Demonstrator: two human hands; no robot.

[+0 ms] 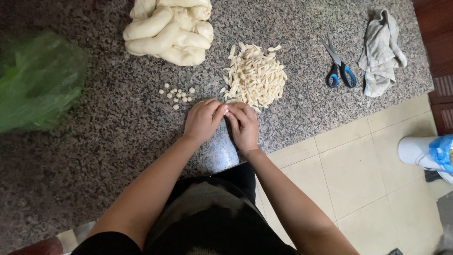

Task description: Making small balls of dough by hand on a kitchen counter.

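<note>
The left hand (pixel 202 119) and the right hand (pixel 244 124) are brought together near the front edge of the granite counter (pixel 104 141), fingertips meeting over a small piece of dough (pixel 226 112), of which only a pale speck is seen between them. Both hands are curled and pinched on this piece, a two-handed hold that suits shaping something so small; the exact finger positions are hidden by the knuckles. Just behind the right hand, toward the middle of the counter, a heap of shaped dough pieces (pixel 255 75) is kept, close enough that finished pieces can be dropped there without a reach. Just behind the left hand, a scatter of small dough balls (pixel 177 93) lies loose and spaced apart, probably so that they do not stick together and can be picked up singly. At the back edge, a large mass of dough ropes (pixel 171 29) is piled, well apart from the hands, apparently as the stock. Scissors with blue handles (pixel 339 63) lie closed toward the right end of the counter, beside a crumpled cloth (pixel 380 52), both out of the working area. A green plastic bag (pixel 37 80) is set at the left edge, blurred. A tiled floor (pixel 368 179) is visible beyond the front right corner.
</note>
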